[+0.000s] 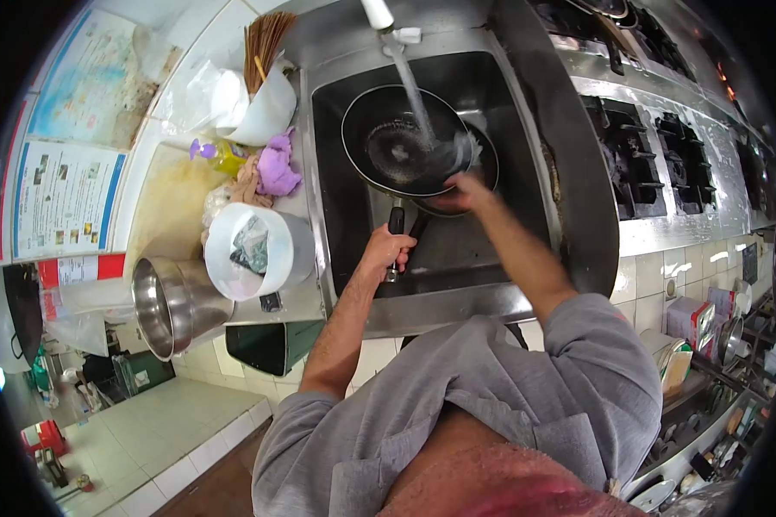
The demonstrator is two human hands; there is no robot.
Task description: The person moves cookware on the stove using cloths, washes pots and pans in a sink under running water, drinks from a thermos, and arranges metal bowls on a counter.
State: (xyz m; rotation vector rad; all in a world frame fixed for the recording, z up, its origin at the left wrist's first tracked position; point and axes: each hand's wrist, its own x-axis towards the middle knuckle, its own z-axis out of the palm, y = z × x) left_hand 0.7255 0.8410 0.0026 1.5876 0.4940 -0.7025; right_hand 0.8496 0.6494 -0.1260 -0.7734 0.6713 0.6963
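My left hand (386, 252) is wrapped round the black handle of a dark frying pan (379, 129), tilted in the sink. Water from the tap (388, 26) runs into the pan and leaves a foamy patch on its bottom. At the pan's right side, my right hand (466, 191) is smeared by motion. It grips a blurred grey scrubber (455, 157) against the inner wall near the rim. Beneath this pan, a second dark pan (489, 159) shows only part of its rim and handle.
Left of the sink (491, 258) stand a white bucket (297, 258), a steel pot (159, 306), a purple cloth (278, 165), a soap bottle (228, 158) and a white container (272, 108) with a brush (263, 47). Gas burners (685, 159) line the right.
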